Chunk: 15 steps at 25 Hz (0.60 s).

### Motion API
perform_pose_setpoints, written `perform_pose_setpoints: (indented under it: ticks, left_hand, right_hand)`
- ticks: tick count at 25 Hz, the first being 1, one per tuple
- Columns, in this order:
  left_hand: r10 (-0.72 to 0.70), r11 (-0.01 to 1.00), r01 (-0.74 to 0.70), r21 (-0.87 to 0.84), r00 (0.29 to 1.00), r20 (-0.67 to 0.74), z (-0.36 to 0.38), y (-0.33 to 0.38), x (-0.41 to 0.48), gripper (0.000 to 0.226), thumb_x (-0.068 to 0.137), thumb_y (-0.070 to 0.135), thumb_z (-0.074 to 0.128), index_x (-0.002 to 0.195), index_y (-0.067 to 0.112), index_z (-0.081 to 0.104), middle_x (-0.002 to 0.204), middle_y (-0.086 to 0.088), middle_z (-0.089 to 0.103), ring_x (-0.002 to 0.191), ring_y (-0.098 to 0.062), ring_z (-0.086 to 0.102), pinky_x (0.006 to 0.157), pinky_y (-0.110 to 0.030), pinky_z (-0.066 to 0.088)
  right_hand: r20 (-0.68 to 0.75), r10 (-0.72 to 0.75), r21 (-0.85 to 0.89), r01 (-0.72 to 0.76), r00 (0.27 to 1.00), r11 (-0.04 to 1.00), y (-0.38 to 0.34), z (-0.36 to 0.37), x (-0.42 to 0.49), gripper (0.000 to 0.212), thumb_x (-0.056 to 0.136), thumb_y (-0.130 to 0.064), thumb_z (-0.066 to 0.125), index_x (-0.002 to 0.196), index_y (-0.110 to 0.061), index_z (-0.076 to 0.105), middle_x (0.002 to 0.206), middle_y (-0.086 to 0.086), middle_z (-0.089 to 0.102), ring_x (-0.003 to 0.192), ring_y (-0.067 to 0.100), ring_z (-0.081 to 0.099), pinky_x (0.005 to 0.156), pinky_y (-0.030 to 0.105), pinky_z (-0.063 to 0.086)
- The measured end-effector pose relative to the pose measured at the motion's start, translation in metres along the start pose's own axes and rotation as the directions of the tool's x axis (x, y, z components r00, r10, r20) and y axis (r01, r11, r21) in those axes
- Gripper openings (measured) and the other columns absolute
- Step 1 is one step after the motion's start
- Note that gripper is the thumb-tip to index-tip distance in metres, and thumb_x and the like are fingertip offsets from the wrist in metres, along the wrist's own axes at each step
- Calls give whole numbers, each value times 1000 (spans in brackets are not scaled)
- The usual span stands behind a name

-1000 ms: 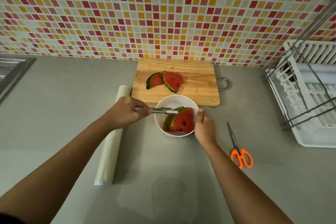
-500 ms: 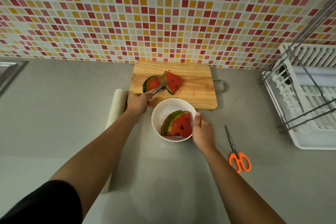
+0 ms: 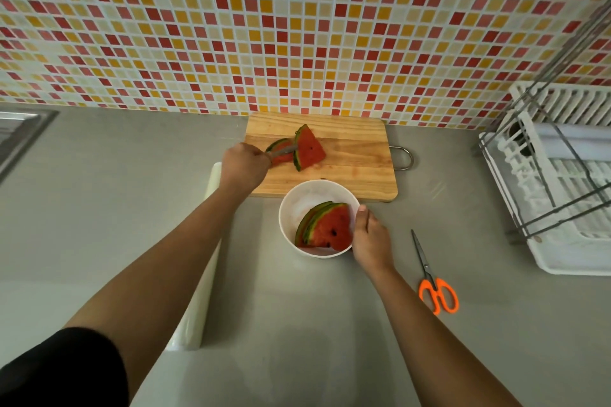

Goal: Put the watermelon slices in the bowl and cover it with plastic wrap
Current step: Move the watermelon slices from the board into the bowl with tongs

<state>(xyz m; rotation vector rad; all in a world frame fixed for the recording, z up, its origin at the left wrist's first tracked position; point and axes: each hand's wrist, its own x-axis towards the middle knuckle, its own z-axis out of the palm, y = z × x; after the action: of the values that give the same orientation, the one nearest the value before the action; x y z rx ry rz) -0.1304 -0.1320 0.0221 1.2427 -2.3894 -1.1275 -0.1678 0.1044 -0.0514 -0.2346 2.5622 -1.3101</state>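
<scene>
A white bowl stands in front of the wooden cutting board and holds watermelon slices. My right hand rests against the bowl's right rim. My left hand grips metal tongs whose tips close on an upright watermelon slice on the board. Behind the tongs lies another slice, partly hidden. A roll of plastic wrap lies on the counter under my left forearm.
Orange-handled scissors lie to the right of the bowl. A white dish rack fills the right edge. A steel sink sits at the far left. A tiled wall backs the grey counter.
My left hand moved the tongs from over the bowl back to the board and closed them on a slice, which now stands tilted up. My right hand stayed at the bowl.
</scene>
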Motion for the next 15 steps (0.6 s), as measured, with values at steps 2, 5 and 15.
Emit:
perform_pose_setpoints:
  ticks: [2, 5, 15]
  left_hand:
    - [22, 994, -22, 110, 1000, -5, -10, 0, 4, 29, 86, 26, 58, 64, 8, 65, 59, -2, 55, 54, -16, 47, 43, -23, 36]
    - [-22, 992, 17, 126, 999, 36, -16, -5, 2, 32, 86, 30, 60, 66, 5, 63, 62, -5, 53, 55, -16, 46, 47, -24, 38]
    - [-187, 900, 249, -359, 962, 197, 2, -51, -18, 16, 74, 31, 71, 66, 19, 63, 62, 2, 57, 57, -14, 50, 54, -26, 38]
  right_hand:
    - [-4, -4, 5, 4, 1000, 1000, 0, 0, 0, 45, 99, -36, 23, 99, -13, 62, 99, 16, 67, 93, 32, 60, 71, 28, 34]
    - [1, 3, -2, -3, 1000, 1000, 0, -1, 0, 46, 99, -36, 22, 101, -12, 62, 99, 16, 67, 94, 33, 59, 72, 28, 35]
    - [-8, -1, -30, 1, 1000, 1000, 0, -1, 0, 45, 99, -36, 22, 100, -13, 60, 100, 16, 67, 93, 32, 59, 70, 27, 32]
